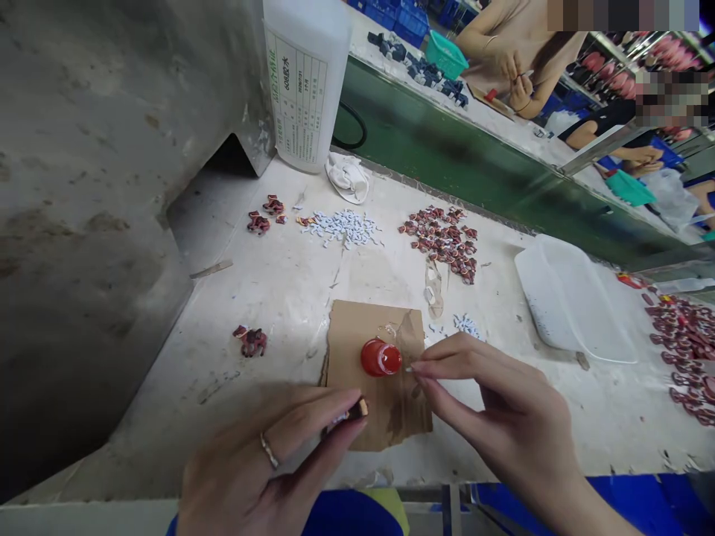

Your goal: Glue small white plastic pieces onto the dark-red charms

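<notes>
My left hand (273, 454), with a ring on one finger, pinches a small dark brown figurine part (356, 409) with a tan end. Most of that part is hidden by the fingers. Between the thumb and forefinger of my right hand (491, 402) is a tiny pale piece (410, 369). Just left of those fingertips a small red cup (380, 357) sits on a stained piece of cardboard (357, 324). A few more pale blue pieces (465, 324) lie beyond my right hand. One reddish-brown figurine (252, 341) stands beyond my left hand.
Farther back lie a pile of pale pieces (349, 228) and a group of brown figurines (444, 238). A large white bottle (306, 82) and a crumpled cloth (348, 177) stand behind. A white tray (575, 298) and many red-brown parts (690, 350) are at right. Co-workers sit opposite.
</notes>
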`<state>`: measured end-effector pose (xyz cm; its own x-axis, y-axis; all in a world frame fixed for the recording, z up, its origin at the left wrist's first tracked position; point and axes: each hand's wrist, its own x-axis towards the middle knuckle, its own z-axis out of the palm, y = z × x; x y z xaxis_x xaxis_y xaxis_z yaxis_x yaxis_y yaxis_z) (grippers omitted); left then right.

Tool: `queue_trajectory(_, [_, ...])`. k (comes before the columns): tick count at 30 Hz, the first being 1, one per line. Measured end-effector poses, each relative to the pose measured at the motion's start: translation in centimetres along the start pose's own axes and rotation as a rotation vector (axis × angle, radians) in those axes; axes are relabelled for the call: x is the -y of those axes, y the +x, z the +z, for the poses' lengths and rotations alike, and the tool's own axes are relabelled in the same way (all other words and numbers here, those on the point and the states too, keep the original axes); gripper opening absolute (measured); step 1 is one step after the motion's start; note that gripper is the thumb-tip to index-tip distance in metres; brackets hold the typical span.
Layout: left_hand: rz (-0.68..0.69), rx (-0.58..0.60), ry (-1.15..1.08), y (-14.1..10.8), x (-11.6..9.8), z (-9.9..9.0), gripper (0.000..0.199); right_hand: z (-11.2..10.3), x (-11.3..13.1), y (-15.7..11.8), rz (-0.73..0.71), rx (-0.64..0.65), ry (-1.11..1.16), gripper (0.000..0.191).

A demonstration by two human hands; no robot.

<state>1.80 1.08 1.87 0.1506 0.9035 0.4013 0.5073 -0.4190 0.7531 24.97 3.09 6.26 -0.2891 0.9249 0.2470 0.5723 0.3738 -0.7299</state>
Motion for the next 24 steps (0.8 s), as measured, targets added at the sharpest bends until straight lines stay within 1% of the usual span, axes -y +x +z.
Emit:
queue_trajectory(2, [-0.044, 0.028, -0.046, 0.0, -0.5, 0.3, 0.017, 0.3, 0.7, -0.3, 0.009, -0.017, 0.08, 0.026])
queue_trajectory(4, [-0.065, 0.025, -0.1, 0.0, -0.9, 0.5, 0.017, 0.8, 1.4, -0.4, 0.017, -0.016, 0.186, 0.028])
queue_trajectory(7, [-0.085, 0.043, -0.157, -0.2, -1.1, 0.7, 0.018, 1.6, 2.1, -0.3, 0.019, -0.016, 0.31, 0.029])
queue_trajectory(9, [-0.104, 0.031, -0.179, -0.4, -1.0, 0.7, 0.019, 2.0, 2.2, -0.2, 0.028, -0.02, 0.342, 0.028])
queue_trajectory(11, [-0.093, 0.046, -0.186, -0.6, -1.0, 0.6, 0.02, 2.2, 2.1, -0.3, 0.038, -0.019, 0.345, 0.026])
queue_trajectory(14, [-0.09, 0.071, -0.2, -0.8, -1.0, 0.6, 0.02, 2.3, 1.8, -0.3, 0.048, -0.006, 0.336, 0.022])
queue_trajectory(16, [-0.104, 0.062, -0.208, -0.8, -1.0, 0.6, 0.02, 2.2, 1.8, -0.4, 0.034, 0.002, 0.316, 0.02])
queue_trajectory(18, [-0.082, 0.052, -0.192, -0.7, -0.9, 0.8, 0.019, 2.1, 1.9, -0.5, -0.019, 0.02, 0.268, 0.021])
queue_trajectory(21, [-0.063, 0.04, -0.178, -0.5, -1.0, 0.8, 0.021, 1.6, 2.2, -0.6, -0.124, 0.072, 0.122, 0.028])
queue_trajectory(24, [-0.119, 0.031, -0.213, -0.3, -1.1, 0.8, 0.027, 1.0, 2.3, -0.8, -0.201, 0.098, -0.03, 0.031])
